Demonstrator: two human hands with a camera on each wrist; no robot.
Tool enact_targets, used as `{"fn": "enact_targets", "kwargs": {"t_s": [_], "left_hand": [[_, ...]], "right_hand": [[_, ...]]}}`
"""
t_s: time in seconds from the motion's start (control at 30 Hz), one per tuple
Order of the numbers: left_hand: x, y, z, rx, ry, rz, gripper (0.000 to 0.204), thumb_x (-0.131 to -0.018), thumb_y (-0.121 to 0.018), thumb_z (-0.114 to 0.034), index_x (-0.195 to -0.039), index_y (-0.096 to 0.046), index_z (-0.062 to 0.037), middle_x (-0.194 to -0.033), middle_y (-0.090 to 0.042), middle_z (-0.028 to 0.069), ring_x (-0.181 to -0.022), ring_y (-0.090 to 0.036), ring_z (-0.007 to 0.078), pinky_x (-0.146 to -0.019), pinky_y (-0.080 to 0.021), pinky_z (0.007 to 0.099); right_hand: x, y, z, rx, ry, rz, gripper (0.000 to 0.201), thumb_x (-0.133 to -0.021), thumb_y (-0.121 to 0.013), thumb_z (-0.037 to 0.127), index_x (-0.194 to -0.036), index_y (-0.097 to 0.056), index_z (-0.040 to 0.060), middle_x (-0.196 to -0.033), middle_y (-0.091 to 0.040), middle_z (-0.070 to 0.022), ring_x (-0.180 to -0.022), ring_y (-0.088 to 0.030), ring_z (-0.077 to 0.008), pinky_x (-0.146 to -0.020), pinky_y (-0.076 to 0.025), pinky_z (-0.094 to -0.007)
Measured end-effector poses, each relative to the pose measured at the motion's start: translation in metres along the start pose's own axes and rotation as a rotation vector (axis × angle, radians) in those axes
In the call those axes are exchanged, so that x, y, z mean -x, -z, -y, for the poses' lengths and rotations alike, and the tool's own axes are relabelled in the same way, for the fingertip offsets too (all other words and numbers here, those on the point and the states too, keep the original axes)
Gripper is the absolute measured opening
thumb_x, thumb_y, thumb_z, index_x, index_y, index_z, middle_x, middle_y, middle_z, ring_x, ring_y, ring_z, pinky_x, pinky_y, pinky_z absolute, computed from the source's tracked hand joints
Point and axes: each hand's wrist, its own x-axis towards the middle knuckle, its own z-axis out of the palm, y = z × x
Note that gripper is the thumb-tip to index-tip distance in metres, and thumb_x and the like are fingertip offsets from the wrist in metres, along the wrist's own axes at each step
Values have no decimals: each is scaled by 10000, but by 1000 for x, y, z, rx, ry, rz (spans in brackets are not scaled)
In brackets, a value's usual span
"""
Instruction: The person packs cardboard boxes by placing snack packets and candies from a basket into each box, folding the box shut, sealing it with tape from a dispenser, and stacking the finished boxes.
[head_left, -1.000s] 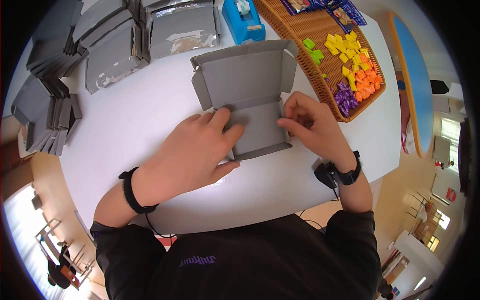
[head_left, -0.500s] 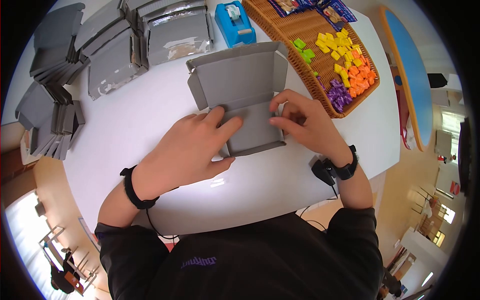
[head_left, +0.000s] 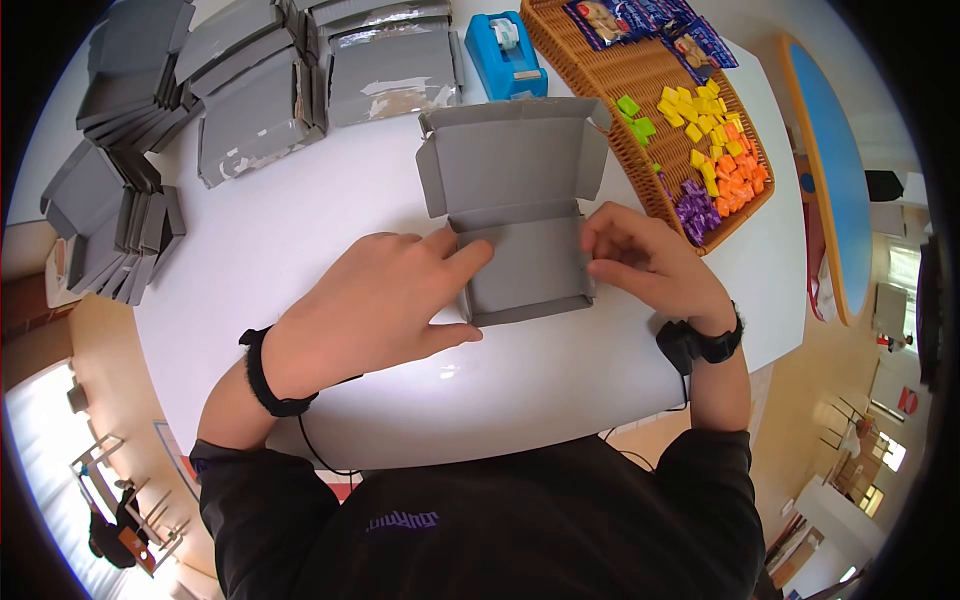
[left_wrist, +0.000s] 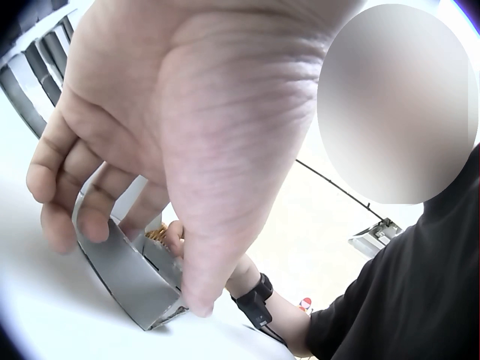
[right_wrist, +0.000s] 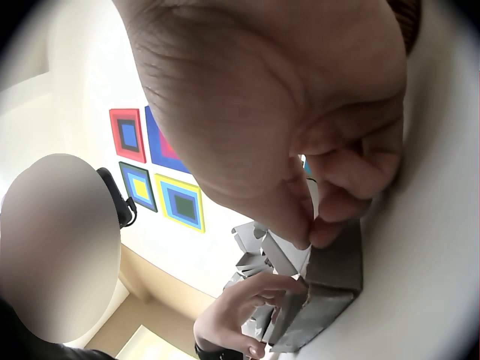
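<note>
Centrally on the white table (head_left: 300, 240) lies a grey cardboard box (head_left: 520, 215), lid flap open away from the person. Left hand (head_left: 375, 300) grips the box's left wall, fingers curled over its edge. Right hand (head_left: 645, 262) pinches the box's right wall. Beyond the box: blue tape dispenser (head_left: 505, 42). Right of the box: wicker basket (head_left: 640, 80) holding coloured pieces. Left of the box: stacked grey flats (head_left: 130, 150).

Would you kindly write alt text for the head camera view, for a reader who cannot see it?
Two hands fold a grey cardboard box on a white table: the left hand grips its left wall, the right hand pinches its right wall. Behind are flat grey boxes, a blue tape dispenser and a wicker basket of coloured pieces.
</note>
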Motion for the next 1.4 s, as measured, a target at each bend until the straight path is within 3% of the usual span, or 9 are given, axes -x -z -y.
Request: {"fn": "enact_targets", "kwargs": {"t_s": [0.13,0.27,0.53,0.73,1.03,1.27,1.37,1.4], "left_hand": [[1,7,-2,18,37,51,740,-835,-883,-381,-1427,-586,-49,-1053,-685,168,-908,-696,408,-802,-555,476],[1,5,0,34,-3,11,700,-852,-870,-366,-1414,-599,-48,-1078,-699,179,-894,-700,418,-784,-554,480],[-3,5,-6,37,-36,-38,600,-878,-852,-355,-1346,-641,-44,-1009,-702,193,-845,-695,422,-746,-556,476],[-2,4,-12,13,9,57,488,-910,-823,-320,-1309,-674,-81,-955,-691,177,-811,-700,399,-724,-551,472],[-5,0,-1,119,-66,25,271,-922,-800,-223,-1130,-721,-69,-957,-683,131,-833,-703,374,-761,-564,459],[-11,0,3,162,-85,19,252,-914,-790,-190,-1111,-719,-50,-989,-669,134,-903,-692,364,-794,-566,456],[-12,-2,5,187,-104,23,253,-906,-794,-163,-1114,-717,-40,-981,-659,134,-892,-694,360,-781,-568,449],[-12,-4,7,229,-111,20,256,-900,-799,-150,-1115,-716,-37,-975,-653,134,-882,-694,352,-771,-569,442]], "right_hand": [[2,3,1,-13,-48,5,124,-1013,-729,82,-1035,-608,101,-846,-558,86,-774,-525,-9,-671,-405,-207],[2,3,2,-28,-65,-3,133,-1014,-734,90,-1010,-602,101,-839,-545,90,-766,-513,-7,-664,-394,-211],[1,3,0,-22,2,41,209,-1000,-742,102,-939,-543,85,-798,-534,50,-715,-471,-52,-642,-397,-246],[1,3,-2,-29,28,47,221,-1007,-748,136,-935,-547,81,-784,-567,41,-712,-507,-61,-650,-417,-248],[1,5,0,-12,13,51,205,-1001,-778,178,-938,-604,89,-765,-579,61,-711,-519,-47,-658,-428,-242],[15,19,16,106,7,53,115,-1003,-769,163,-995,-687,83,-792,-647,50,-740,-587,-42,-670,-454,-232],[39,34,33,-1,-54,18,117,-996,-772,135,-1082,-729,68,-865,-688,47,-737,-617,-33,-645,-478,-204],[47,41,38,-50,-11,-73,117,-998,-758,121,-1090,-727,56,-873,-696,37,-743,-634,-43,-645,-491,-208]]}}
